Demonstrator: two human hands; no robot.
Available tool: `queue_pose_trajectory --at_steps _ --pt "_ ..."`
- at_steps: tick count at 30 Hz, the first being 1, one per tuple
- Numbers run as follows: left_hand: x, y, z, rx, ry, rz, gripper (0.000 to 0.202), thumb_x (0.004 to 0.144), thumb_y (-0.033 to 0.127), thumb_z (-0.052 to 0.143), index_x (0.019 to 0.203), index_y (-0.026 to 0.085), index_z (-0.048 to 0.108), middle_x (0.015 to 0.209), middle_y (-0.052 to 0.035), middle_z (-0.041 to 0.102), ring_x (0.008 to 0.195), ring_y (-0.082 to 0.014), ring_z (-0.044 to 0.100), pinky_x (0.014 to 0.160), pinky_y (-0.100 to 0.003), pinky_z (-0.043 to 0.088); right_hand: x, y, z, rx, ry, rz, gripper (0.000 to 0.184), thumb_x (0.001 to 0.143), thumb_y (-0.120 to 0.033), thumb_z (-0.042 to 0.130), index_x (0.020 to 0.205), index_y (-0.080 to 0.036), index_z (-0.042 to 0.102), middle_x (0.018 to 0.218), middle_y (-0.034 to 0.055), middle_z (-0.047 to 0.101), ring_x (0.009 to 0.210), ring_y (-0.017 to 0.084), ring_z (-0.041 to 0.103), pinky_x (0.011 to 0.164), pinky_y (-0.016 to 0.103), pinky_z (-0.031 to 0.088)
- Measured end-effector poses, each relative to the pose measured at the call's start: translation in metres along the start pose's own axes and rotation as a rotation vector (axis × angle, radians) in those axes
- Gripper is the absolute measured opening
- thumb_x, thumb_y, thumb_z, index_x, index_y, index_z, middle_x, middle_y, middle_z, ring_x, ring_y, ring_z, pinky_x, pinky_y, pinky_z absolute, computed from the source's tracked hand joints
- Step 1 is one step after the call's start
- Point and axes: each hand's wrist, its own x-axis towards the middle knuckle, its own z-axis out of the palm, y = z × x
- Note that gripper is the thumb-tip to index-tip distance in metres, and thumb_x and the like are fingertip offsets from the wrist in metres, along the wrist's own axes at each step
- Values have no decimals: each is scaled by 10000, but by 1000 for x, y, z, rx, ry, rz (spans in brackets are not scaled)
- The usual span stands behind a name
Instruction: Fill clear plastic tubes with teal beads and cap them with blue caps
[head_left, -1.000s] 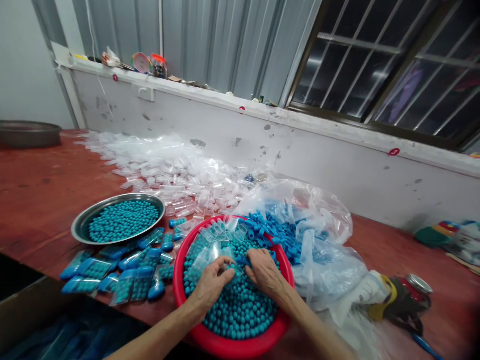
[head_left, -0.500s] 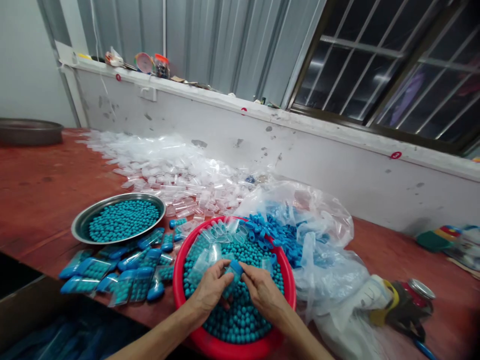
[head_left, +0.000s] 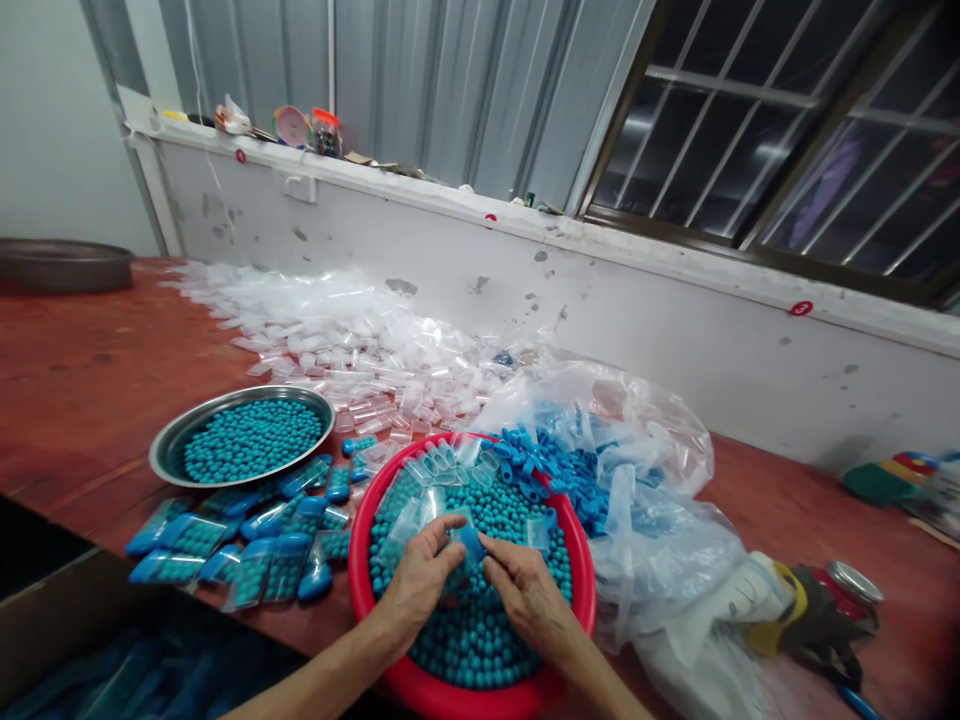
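Observation:
Above a red basin (head_left: pixel 361 540) of teal beads (head_left: pixel 480 640), my two hands meet at one small item. My left hand (head_left: pixel 421 572) is closed around a clear plastic container (head_left: pixel 459 522), which its fingers partly hide. Between thumb and fingers, my right hand (head_left: pixel 529 590) pinches a blue cap (head_left: pixel 472 543) at the container's end. Whether the cap is fully seated I cannot tell. Several clear empty containers (head_left: pixel 442 462) lie on the beads at the basin's far side, beside loose blue caps (head_left: pixel 525 465).
To the left stand a metal bowl of beads (head_left: pixel 251 440) and a pile of filled, capped containers (head_left: pixel 195 535). Clear containers (head_left: pixel 390 350) spread along the wall. Plastic bags (head_left: pixel 667 560) and a red jar with a metal lid (head_left: pixel 851 590) lie right. An open box (head_left: pixel 75 600) sits below the table edge.
The blue cap has tilted and sits slightly lower between my hands. My left index finger reaches out a little further. The whole view has shifted slightly.

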Motion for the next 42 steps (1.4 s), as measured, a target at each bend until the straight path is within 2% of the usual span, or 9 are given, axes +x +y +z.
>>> queue_pose_trajectory --at_steps 5,9,18,23,30,33,36,39,42 --pt "-2 2 0 -56 -146 -99 424 691 389 512 1034 148 448 668 18 519 442 -96 501 293 -162 346 -2 2 5 94 28 -6 284 877 -195 369 1048 -195 596 813 22 627 721 144 563 694 236 416" --pt "-4 4 1 -16 -253 -70 380 603 233 597 954 139 487 624 36 488 482 -87 481 299 -136 345 -3 1 -3 122 -10 40 279 876 -218 384 1029 -195 616 803 18 626 762 154 567 715 242 419" --pt "-6 6 3 22 -281 -80 337 655 208 520 977 177 425 608 53 468 480 -98 481 310 -157 383 -3 -2 -9 60 -48 34 277 893 -209 349 988 -197 609 726 -5 582 683 124 536 635 212 382" --pt "-8 5 2 34 -300 -41 324 652 240 520 961 174 446 632 47 456 513 -92 464 339 -155 392 -6 2 -10 -143 -146 -1 243 889 -191 341 859 -174 581 682 -6 547 632 117 504 608 212 353" --pt "-8 4 3 216 -207 15 423 664 208 451 1083 197 390 585 69 402 420 -86 402 313 -169 324 -6 8 -16 -251 -203 -120 236 891 -198 327 755 -187 520 627 -25 487 579 105 450 559 207 314" --pt "-8 4 2 304 -141 111 325 677 200 446 1002 195 452 576 67 401 432 -83 386 383 -189 324 -5 6 -12 -236 -181 -116 256 894 -202 317 734 -187 517 619 -25 476 579 107 449 557 211 314" --pt "-7 4 1 350 -66 251 205 656 170 475 857 189 506 588 57 414 537 -98 420 506 -206 356 -5 3 -8 -175 -161 -86 259 886 -200 325 743 -182 541 623 -23 484 590 109 455 576 218 336" --pt "-8 4 1 292 -138 138 233 710 255 450 938 208 452 546 74 384 433 -94 398 410 -200 307 -6 6 -9 28 -126 13 205 853 -238 410 773 -180 589 657 -21 505 591 105 472 575 222 373" --pt "-8 3 2 245 -224 56 290 754 342 421 1018 228 388 536 81 395 351 -88 392 336 -180 253 -5 15 -13 385 -35 263 218 749 -314 547 914 -178 589 690 -25 513 484 86 460 456 215 397"
